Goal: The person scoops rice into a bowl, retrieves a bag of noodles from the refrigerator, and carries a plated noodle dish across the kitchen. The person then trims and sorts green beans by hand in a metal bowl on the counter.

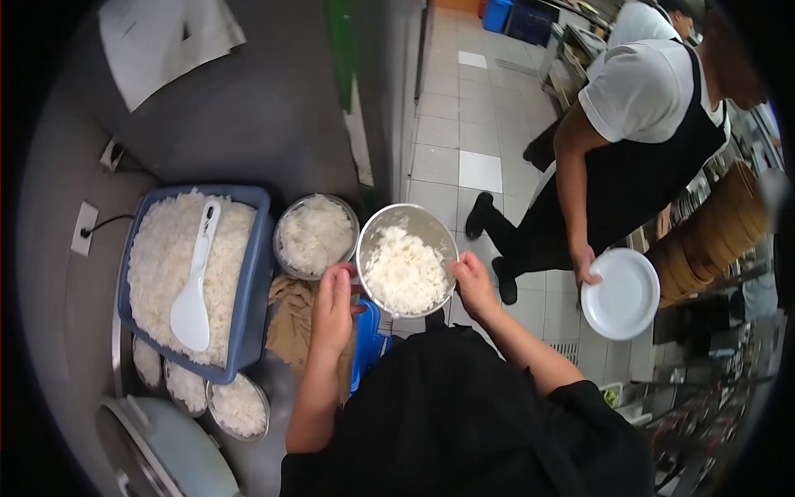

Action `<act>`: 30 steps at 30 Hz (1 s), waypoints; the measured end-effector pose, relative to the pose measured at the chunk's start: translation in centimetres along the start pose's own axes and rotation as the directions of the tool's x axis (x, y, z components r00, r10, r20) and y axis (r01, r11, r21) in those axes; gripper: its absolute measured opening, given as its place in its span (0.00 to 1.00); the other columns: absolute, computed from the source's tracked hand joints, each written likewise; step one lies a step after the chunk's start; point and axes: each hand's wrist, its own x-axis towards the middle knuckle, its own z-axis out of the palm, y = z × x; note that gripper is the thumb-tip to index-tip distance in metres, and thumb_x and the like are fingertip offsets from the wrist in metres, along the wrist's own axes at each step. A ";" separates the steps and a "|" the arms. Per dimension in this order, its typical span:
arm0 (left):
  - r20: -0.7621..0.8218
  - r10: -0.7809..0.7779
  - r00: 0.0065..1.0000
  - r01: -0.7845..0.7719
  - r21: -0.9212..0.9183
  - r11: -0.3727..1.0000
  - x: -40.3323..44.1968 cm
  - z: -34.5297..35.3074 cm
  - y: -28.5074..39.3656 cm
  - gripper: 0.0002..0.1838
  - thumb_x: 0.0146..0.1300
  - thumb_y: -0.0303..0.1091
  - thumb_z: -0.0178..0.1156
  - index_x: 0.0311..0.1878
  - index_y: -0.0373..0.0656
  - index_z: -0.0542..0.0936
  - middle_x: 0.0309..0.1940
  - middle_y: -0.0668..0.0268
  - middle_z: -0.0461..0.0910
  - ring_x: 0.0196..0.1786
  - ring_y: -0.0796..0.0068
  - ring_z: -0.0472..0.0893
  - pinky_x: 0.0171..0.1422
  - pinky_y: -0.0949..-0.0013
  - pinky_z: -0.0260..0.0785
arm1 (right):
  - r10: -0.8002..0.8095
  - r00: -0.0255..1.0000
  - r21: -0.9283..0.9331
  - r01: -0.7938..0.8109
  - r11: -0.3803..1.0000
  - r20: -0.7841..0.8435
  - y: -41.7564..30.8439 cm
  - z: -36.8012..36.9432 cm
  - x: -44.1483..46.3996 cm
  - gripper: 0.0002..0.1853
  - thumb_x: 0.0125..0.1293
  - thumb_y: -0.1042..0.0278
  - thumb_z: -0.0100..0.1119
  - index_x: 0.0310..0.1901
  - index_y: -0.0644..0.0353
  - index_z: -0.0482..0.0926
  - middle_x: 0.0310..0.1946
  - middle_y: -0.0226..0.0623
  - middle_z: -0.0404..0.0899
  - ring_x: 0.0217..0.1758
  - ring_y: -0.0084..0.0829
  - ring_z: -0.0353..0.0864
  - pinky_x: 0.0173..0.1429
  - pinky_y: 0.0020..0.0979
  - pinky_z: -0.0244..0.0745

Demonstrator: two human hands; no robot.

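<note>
Between my two hands is a round metal bowl (447, 240), tipped so that its inside faces me, with cooked white rice (404, 269) in it. My right hand (474, 286) grips the bowl's right rim, thumb at the edge. My left hand (333, 311) supports the lower left side, its fingers partly hidden behind the bowl. Just left of it stands another bowl of rice (316, 235). Further left, a blue-grey tub (258, 282) is full of rice, and a white rice paddle (195, 286) lies on top.
Several rice bowls (238, 406) sit below the tub, near a large pale lid (186, 447). A brown cloth (290, 327) lies on the counter. At right, a person in a black apron (638, 190) holds a white plate (621, 294) beside stacked bamboo steamers (716, 236).
</note>
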 end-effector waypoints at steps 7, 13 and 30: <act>0.580 -0.306 0.755 0.278 0.139 0.950 4.4 6.1 -1.8 0.26 0.77 0.51 0.43 0.56 0.34 0.72 0.48 0.53 0.79 0.47 0.65 0.83 0.39 0.68 0.80 | -0.117 0.948 -0.084 0.096 0.992 -0.296 2.7 -4.7 2.1 0.13 0.69 0.65 0.55 0.29 0.55 0.65 0.22 0.21 0.62 0.26 0.13 0.59 0.28 0.22 0.57; 0.636 -0.315 0.704 0.243 0.200 0.949 8.2 10.4 -2.9 0.21 0.73 0.46 0.54 0.41 0.33 0.78 0.37 0.57 0.84 0.34 0.70 0.85 0.36 0.71 0.79 | -0.091 0.885 0.016 0.111 0.994 -0.457 7.7 -8.1 2.6 0.12 0.69 0.64 0.55 0.29 0.57 0.67 0.23 0.23 0.65 0.28 0.15 0.63 0.30 0.24 0.63; 0.874 0.069 0.482 -0.760 0.377 0.529 15.0 35.1 -6.2 0.14 0.61 0.47 0.66 0.34 0.45 0.82 0.29 0.63 0.79 0.33 0.60 0.81 0.38 0.60 0.71 | 0.072 0.600 0.016 -0.097 0.995 -0.797 16.1 -26.3 1.8 0.13 0.63 0.61 0.58 0.28 0.61 0.71 0.21 0.31 0.71 0.26 0.22 0.70 0.30 0.31 0.69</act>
